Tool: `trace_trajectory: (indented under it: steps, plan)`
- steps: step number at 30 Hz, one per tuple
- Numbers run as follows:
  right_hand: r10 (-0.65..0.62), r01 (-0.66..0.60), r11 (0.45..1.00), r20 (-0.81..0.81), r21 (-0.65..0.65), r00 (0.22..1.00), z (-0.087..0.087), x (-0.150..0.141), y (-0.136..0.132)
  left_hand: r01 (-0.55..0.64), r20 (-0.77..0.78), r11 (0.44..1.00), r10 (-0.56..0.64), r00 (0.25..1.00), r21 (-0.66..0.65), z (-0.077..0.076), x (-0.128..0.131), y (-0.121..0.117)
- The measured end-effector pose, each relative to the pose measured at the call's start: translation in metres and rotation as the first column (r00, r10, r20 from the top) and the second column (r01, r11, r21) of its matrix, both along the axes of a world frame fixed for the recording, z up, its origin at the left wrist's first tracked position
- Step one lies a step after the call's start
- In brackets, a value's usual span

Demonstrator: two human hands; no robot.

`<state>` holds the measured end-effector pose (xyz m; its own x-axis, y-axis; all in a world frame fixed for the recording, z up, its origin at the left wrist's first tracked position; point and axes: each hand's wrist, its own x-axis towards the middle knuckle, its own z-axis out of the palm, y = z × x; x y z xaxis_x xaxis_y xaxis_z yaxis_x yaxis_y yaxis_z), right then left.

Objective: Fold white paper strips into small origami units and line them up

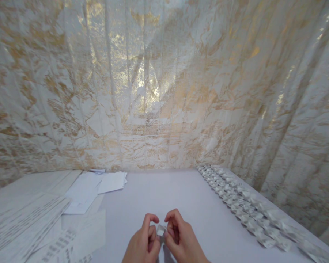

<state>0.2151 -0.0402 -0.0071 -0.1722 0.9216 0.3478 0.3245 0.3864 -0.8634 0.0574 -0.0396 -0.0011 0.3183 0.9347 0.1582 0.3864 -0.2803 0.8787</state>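
Note:
Near the front middle of the white table, a small folded piece of white paper [161,229] is pinched between my two hands. My left hand [144,239] grips its left side, thumb below and index finger bent over the top. From the right, my right hand [182,237] holds the other side with its fingers curled in. The lower part of the paper is partly hidden by my thumbs.
Printed sheets [24,226] overlap on the left, with blank white paper pieces [112,182] behind them. Rows of small folded paper pieces [244,210] run along the table's right side. A gold-patterned curtain [159,91] hangs behind the white table [159,193].

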Motion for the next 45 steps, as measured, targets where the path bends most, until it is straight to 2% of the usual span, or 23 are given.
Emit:
trace_trajectory:
  steps: [4, 6, 8, 10, 12, 14, 15, 17, 20, 23, 26, 28, 30, 33, 37, 40, 45]
  plan:
    - [-0.009, 0.006, 0.999, 0.091, 0.041, 0.996, 0.005, 0.003, -0.002, 0.012, 0.007, 1.0, -0.012, 1.0, 0.003, 0.002, 0.0, 0.001]
    - [-0.05, 0.015, 0.985, 0.2, 0.171, 0.979, 0.01, 0.007, -0.003, 0.008, 0.017, 1.0, -0.008, 1.0, -0.001, 0.002, 0.0, 0.002]
    - [-0.112, -0.017, 0.931, 0.328, 0.365, 0.938, 0.012, 0.011, -0.002, 0.0, 0.033, 1.0, 0.0, 0.999, -0.005, 0.0, 0.001, 0.004]
    - [-0.199, -0.057, 0.852, 0.423, 0.52, 0.884, 0.009, 0.011, 0.0, -0.015, 0.051, 1.0, 0.015, 0.999, -0.003, -0.003, 0.003, 0.006]
    - [-0.295, -0.061, 0.792, 0.467, 0.608, 0.834, 0.003, 0.009, 0.003, -0.033, 0.065, 0.999, 0.033, 0.997, 0.0, -0.006, 0.004, 0.006]
    - [-0.362, -0.063, 0.758, 0.499, 0.649, 0.788, 0.0, 0.005, 0.007, -0.03, 0.08, 1.0, 0.029, 0.996, 0.003, -0.006, 0.005, 0.006]
    - [-0.375, -0.072, 0.758, 0.523, 0.648, 0.765, 0.001, 0.005, 0.007, -0.017, 0.088, 1.0, 0.017, 0.996, 0.004, -0.005, 0.005, 0.005]
    - [-0.363, -0.084, 0.798, 0.588, 0.597, 0.723, 0.011, 0.009, 0.005, 0.008, 0.093, 1.0, -0.008, 0.996, -0.001, -0.001, 0.003, 0.002]
    - [-0.313, -0.06, 0.878, 0.663, 0.476, 0.68, 0.039, 0.04, -0.009, 0.013, 0.064, 1.0, -0.012, 0.998, -0.025, 0.008, -0.001, -0.003]
    - [-0.34, 0.005, 0.905, 0.716, 0.426, 0.61, 0.067, 0.103, -0.035, 0.009, 0.036, 1.0, -0.008, 0.999, -0.021, 0.012, -0.002, -0.006]
    - [-0.412, 0.131, 0.902, 0.726, 0.412, 0.55, 0.081, 0.181, -0.069, -0.02, 0.036, 1.0, 0.019, 0.999, 0.013, 0.009, 0.0, -0.005]
    - [-0.453, 0.213, 0.891, 0.744, 0.402, 0.491, 0.081, 0.23, -0.091, -0.008, 0.022, 1.0, 0.007, 1.0, 0.024, 0.007, 0.001, -0.004]
    - [-0.479, 0.272, 0.877, 0.765, 0.396, 0.431, 0.073, 0.269, -0.107, 0.032, -0.014, 0.999, -0.031, 0.999, 0.019, 0.007, 0.0, -0.003]
    - [-0.505, 0.296, 0.859, 0.784, 0.418, 0.36, 0.054, 0.303, -0.121, 0.075, -0.064, 0.997, -0.075, 0.995, -0.001, 0.008, -0.002, -0.002]
    - [-0.494, 0.33, 0.857, 0.816, 0.397, 0.3, 0.033, 0.312, -0.125, 0.036, -0.045, 0.999, -0.035, 0.998, 0.012, 0.007, -0.003, -0.001]
    - [-0.495, 0.368, 0.845, 0.826, 0.387, 0.268, 0.028, 0.311, -0.125, 0.055, -0.05, 0.998, -0.055, 0.997, 0.003, 0.003, -0.004, 0.0]
    - [-0.486, 0.398, 0.847, 0.817, 0.352, 0.311, 0.03, 0.31, -0.125, 0.088, -0.098, 0.996, -0.089, 0.991, -0.006, 0.0, -0.007, 0.003]
